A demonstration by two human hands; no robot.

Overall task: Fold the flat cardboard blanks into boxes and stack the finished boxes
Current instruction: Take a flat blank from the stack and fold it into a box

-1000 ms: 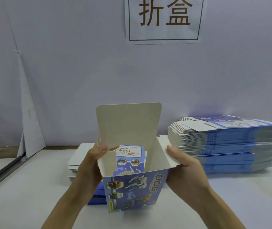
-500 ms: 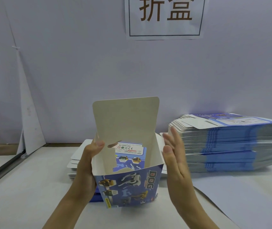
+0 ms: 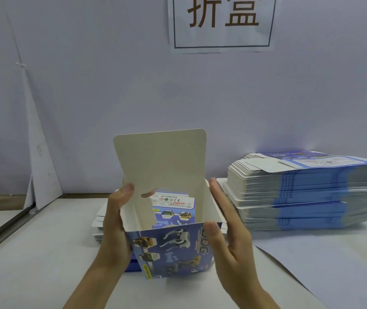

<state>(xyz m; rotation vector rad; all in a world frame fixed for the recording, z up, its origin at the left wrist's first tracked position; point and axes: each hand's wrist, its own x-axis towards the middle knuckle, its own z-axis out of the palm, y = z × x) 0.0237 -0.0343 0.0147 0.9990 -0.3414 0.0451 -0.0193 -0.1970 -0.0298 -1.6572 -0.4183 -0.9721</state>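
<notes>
Since half a second ago the right hand point(image 3: 231, 237) has closed onto the box, its thumb now on the printed front where before the whole hand stood flat beside the right wall; the left hand point(image 3: 115, 224) keeps its hold.

The pale lavender wall point(image 3: 89, 97) fills the upper half of the view; a white paper sign with large brown characters in a thin frame point(image 3: 222, 23) hangs on it at twelve o'clock; a narrow white panel point(image 3: 37, 152) leans against it at nine o'clock.

The white table point(image 3: 44, 264) spreads below; a lavender paper sheet point(image 3: 345, 264) lies on it at four o'clock.

A tall stack of flat blue-and-white cardboard blanks point(image 3: 307, 192) rests on the table at three o'clock, just beside the right hand.

The half-folded blue printed cardboard box point(image 3: 173, 248) is held upright at the centre, its top open and grey-white inside; its rounded lid flap point(image 3: 162, 161) stands up at the far side.

A low pile of flat blanks point(image 3: 100, 219) lies behind the box at nine o'clock from it, mostly hidden.

The left hand clamps the box's left wall, thumb hooked over the rim, fingers hidden behind; the right hand grips the front right corner, thumb on the front panel, fingers straight along the right wall.
</notes>
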